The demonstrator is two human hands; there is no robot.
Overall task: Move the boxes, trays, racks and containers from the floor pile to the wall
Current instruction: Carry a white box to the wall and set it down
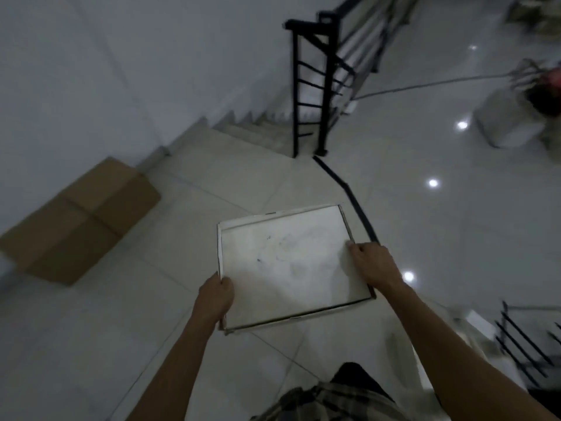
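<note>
I hold a shallow white tray (285,256) with low cardboard walls, flat and above the tiled floor, in the middle of the view. My left hand (215,296) grips its near left corner. My right hand (368,262) grips its right edge, thumb on the rim. A brown cardboard box (79,220) lies on the floor against the white wall (91,86) at the left.
A black stair railing (312,86) stands ahead, with steps going down beside the wall. A black strip (349,192) runs across the floor. At the right lie a white container (504,123) with dark and red items, a cable, and a black wire rack (522,344).
</note>
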